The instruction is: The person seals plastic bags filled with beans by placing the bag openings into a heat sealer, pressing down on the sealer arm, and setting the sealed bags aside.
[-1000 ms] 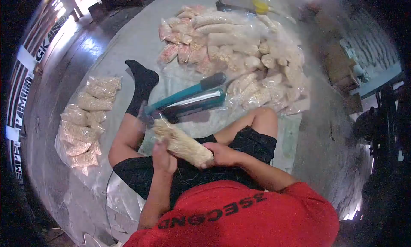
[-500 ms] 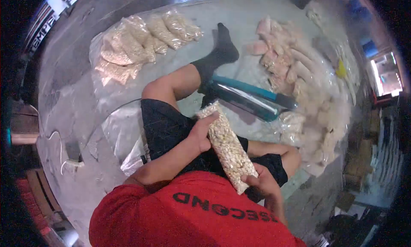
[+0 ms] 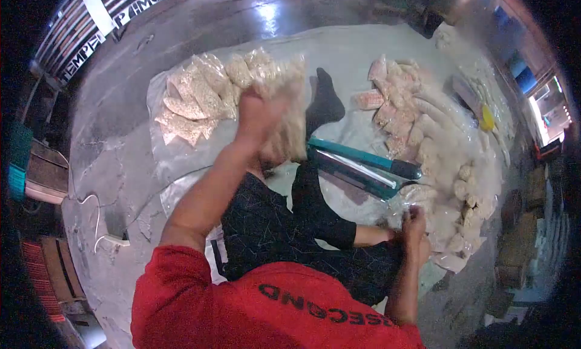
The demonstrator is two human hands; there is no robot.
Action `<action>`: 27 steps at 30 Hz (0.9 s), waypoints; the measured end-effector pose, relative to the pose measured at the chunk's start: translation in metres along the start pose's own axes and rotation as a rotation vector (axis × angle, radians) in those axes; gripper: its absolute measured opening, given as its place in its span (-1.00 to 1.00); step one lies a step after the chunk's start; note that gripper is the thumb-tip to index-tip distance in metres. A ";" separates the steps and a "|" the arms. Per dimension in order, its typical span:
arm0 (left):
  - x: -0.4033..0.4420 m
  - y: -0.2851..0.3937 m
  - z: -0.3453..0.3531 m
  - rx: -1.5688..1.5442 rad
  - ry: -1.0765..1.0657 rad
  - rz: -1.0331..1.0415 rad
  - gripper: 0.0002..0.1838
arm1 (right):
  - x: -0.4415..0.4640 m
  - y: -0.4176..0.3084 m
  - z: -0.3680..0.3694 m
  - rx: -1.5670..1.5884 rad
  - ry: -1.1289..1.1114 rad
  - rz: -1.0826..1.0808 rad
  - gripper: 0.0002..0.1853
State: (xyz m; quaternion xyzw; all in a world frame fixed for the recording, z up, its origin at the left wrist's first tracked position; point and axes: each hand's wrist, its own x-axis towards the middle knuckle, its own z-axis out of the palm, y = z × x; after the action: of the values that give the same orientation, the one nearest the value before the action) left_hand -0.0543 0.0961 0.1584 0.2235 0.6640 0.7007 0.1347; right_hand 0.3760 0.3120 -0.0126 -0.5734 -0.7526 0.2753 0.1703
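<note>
My left hand (image 3: 257,116), smeared by motion, is closed on a clear plastic bag of pale beans (image 3: 290,116), held out past my knee beside the pile of filled bags (image 3: 196,95). The held bag is also blurred. My right hand (image 3: 416,235) is low at the right, its fingers curled together at the near edge of a clear plastic bag (image 3: 417,195). Whether those fingers grip the bag's edge cannot be made out. Between my legs and the right-hand heap lies a long teal bag sealer (image 3: 357,155) with a dark end.
More bags of beans (image 3: 436,137) are heaped along the right of the pale sheet (image 3: 345,43). A yellow object (image 3: 487,117) sits among plastic at the far right. My outstretched foot (image 3: 325,98) lies between the two piles. A white cable (image 3: 98,222) runs over the floor at left.
The bag of beans, held in both hands over my lap, has moved forward and left in my left hand. My right hand has let it go and moved right to the other bags.
</note>
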 end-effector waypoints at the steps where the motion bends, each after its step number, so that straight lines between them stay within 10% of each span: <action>1: 0.022 0.010 -0.007 0.153 -0.015 0.048 -0.52 | 0.019 0.022 0.007 0.014 0.009 -0.004 -0.70; 3: 0.060 0.014 -0.017 0.303 -0.030 0.116 -0.50 | 0.074 0.083 0.028 -0.348 0.175 -0.184 -0.59; 5: 0.091 -0.020 -0.021 0.662 0.180 0.645 -0.58 | 0.077 0.070 0.034 -0.299 0.237 -0.334 -0.59; 11: -0.011 -0.091 0.020 0.734 -0.153 0.574 -0.66 | 0.092 0.077 0.031 -0.412 0.075 -0.368 -0.82; 12: -0.038 -0.077 0.040 0.547 -0.291 0.218 -0.72 | 0.078 0.058 0.019 -0.152 0.164 -0.240 -0.80; 18: -0.168 -0.100 0.106 0.305 -0.917 0.125 -0.59 | 0.049 0.042 -0.034 0.141 0.576 -0.048 -0.53; 21: -0.205 -0.085 0.134 0.250 -0.763 0.297 -0.39 | 0.014 0.007 -0.053 0.330 0.919 -0.427 -0.56; 25: -0.221 -0.085 0.145 0.176 -0.516 0.434 -0.14 | -0.071 -0.089 -0.028 0.786 0.703 -0.428 -0.60; 27: -0.216 -0.102 0.116 -0.017 -1.153 0.128 -0.01 | -0.097 -0.099 0.005 1.020 0.539 -0.305 -0.70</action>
State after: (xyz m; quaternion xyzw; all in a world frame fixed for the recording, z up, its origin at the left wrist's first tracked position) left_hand 0.1780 0.1007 0.0303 0.6076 0.4629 0.4779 0.4338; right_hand 0.3243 0.1992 0.0493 -0.3544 -0.5293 0.4193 0.6468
